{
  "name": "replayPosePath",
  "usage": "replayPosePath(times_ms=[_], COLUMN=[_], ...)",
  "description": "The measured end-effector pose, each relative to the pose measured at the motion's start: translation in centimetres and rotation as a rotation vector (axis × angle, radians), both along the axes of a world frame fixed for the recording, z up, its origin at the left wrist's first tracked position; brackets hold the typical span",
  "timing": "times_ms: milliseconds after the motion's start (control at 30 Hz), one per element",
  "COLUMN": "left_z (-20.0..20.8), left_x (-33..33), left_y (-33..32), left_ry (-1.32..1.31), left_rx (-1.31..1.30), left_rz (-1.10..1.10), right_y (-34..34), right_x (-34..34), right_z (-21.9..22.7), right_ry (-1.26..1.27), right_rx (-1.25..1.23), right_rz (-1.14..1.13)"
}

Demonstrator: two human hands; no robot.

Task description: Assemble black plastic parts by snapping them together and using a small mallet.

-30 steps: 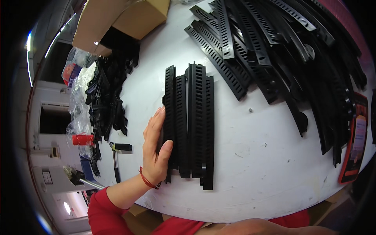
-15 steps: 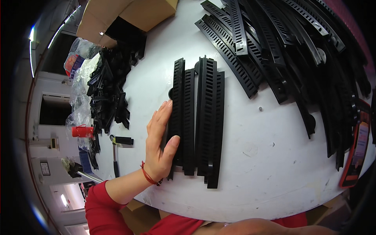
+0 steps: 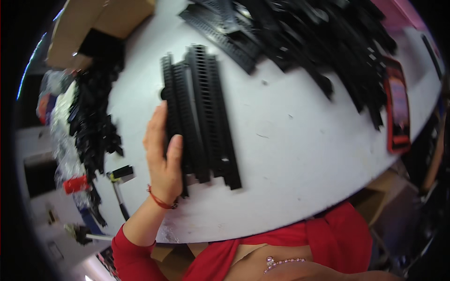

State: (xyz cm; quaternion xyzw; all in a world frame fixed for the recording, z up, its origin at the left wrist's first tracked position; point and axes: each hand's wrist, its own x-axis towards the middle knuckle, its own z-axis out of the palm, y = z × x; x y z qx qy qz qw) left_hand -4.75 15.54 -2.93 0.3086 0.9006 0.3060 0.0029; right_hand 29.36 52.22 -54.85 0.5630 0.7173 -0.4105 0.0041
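Several long black slotted plastic strips (image 3: 206,107) lie side by side in a bundle on the white table. My left hand (image 3: 161,157) rests along the bundle's left edge, fingers stretched out and thumb apart, lying against the outermost strip rather than wrapped round it. A small round black piece (image 3: 163,93) sticks out from that strip just beyond my fingertips. My right hand is out of the picture. Motion blurs the view somewhat.
A big heap of similar black strips (image 3: 300,37) covers the far right, with a red-cased phone (image 3: 397,107) beside it. Smaller black parts (image 3: 91,117) are piled at left below a cardboard box (image 3: 101,21). A hammer (image 3: 119,196) lies left of my arm.
The whole view has swung round, so the table and everything on it appear turned and shifted left and up. My left hand stays against the same bundle.
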Motion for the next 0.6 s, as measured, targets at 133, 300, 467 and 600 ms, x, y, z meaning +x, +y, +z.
replayPosePath(times_ms=[133,300,467,600], left_z=[-0.3,-1.8,-2.4,-3.0], left_x=[-0.7,-1.5,-1.5,-1.7], left_y=[0.3,0.1,-0.6,0.4], left_ry=[0.021,0.029,0.083,0.132], left_rx=[0.027,0.122,0.110,0.115], left_rz=[-0.013,-0.066,-0.037,-0.067], right_y=[-5.0,-10.3,-14.6,-12.5], right_x=[-1.0,1.1,3.1,9.2], right_z=[10.8,22.4,29.0,26.2], right_ry=[0.334,0.636,0.686,0.697], right_rx=[-0.350,-0.632,-0.720,-1.242], right_rz=[-0.095,-0.157,-0.263,-0.574])
